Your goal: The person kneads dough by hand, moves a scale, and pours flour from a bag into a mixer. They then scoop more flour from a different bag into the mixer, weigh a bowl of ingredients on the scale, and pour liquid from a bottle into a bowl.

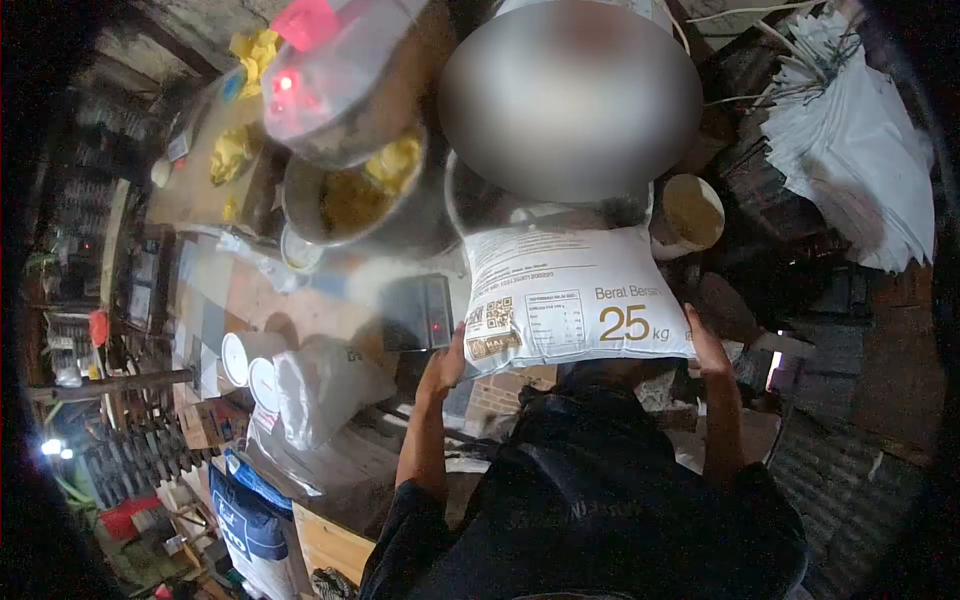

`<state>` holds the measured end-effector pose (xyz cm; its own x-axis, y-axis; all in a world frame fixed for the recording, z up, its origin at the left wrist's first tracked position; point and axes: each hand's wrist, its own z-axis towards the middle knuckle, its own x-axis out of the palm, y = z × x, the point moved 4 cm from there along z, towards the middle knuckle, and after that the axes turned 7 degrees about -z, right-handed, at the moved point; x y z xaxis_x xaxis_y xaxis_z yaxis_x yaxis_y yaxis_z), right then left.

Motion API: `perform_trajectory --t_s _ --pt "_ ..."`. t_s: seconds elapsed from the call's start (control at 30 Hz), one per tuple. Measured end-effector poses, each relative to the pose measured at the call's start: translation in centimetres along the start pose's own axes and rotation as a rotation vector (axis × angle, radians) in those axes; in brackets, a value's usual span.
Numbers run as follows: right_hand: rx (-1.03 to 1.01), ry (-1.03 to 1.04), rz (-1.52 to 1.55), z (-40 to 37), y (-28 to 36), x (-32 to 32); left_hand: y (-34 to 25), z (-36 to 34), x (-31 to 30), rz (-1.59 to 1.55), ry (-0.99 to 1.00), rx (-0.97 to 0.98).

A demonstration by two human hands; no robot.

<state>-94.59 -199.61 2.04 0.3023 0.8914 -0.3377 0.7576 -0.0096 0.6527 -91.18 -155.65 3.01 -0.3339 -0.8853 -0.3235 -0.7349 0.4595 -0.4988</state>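
Observation:
A white 25 kg sack (560,265) with gold and grey print lies across the middle of the view, its far edge against a large round pot (452,205). My left hand (447,362) grips the sack's near left corner, fingers partly hidden behind it. At the near right corner, my right hand (708,345) is closed on the same sack. A blurred patch covers the area beyond the sack, so what lies there cannot be made out.
Left of the pot stands a metal pot (290,200) with brown contents and a yellow scoop-like piece (395,165). On the right are a round tub (690,212) and hanging white bags (850,150). A white sack (325,390) and a dark scale-like box (420,312) sit at left.

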Motion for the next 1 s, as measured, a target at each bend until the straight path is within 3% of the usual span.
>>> perform_trajectory --t_s 0.03,0.2,0.33,0.37,0.47,0.5,0.53,0.6,0.63,0.67,0.73,0.77,0.8,0.87,0.93,1.0 --pt "0.032 0.066 -0.083 -1.0 1.2 -0.4 1.1 1.4 0.4 -0.006 -0.038 0.091" --pt "0.069 0.140 -0.136 -1.6 2.3 0.1 0.4 1.2 0.4 0.059 -0.102 0.064" --pt "0.014 0.085 -0.230 3.8 -3.1 -1.1 0.5 1.5 1.5 0.037 -0.036 0.034" --pt "-0.015 0.055 -0.244 5.3 -4.6 -1.2 3.7 4.8 2.5 0.178 -0.144 0.357" --pt "-0.008 -0.048 -0.442 6.9 -8.6 -1.1 7.1 6.8 4.7 0.380 -0.154 0.405" --pt "0.081 -0.082 -0.391 11.1 -12.8 -1.7 8.6 7.9 5.6 0.513 -0.161 0.454" --pt "0.069 -0.088 -0.390 10.1 -12.7 -1.4 10.1 9.1 6.2 0.507 -0.167 0.466" --pt "-0.098 -0.227 -0.675 6.9 -11.7 -0.6 12.4 11.2 7.4 0.591 -0.260 0.634" --pt "-0.197 -0.145 -0.548 16.0 -19.1 -0.3 13.4 12.1 7.9 0.602 -0.301 0.716" --pt "-0.201 -0.157 -0.553 15.5 -18.8 -0.8 14.6 13.2 8.5 0.615 -0.345 0.797" --pt "0.035 -0.197 -0.607 11.6 -16.8 0.6 12.5 9.4 8.5 0.765 -0.599 1.091" --pt "0.084 -0.023 -0.289 4.7 -13.0 1.3 13.4 10.9 8.8 0.825 -0.464 0.854" --pt "0.081 -0.027 -0.288 5.9 -13.8 0.6 13.0 9.9 9.0 0.823 -0.466 0.859" --pt "0.048 0.039 -0.573 11.1 -17.2 0.5 12.2 9.0 8.8 0.413 -0.319 0.708" --pt "0.020 -0.035 -0.510 10.4 -17.9 1.3 14.5 12.7 9.7 0.162 -0.170 0.496" --pt "0.052 -0.042 -0.502 10.2 -18.3 1.7 18.8 16.8 11.2 0.125 -0.151 0.352"
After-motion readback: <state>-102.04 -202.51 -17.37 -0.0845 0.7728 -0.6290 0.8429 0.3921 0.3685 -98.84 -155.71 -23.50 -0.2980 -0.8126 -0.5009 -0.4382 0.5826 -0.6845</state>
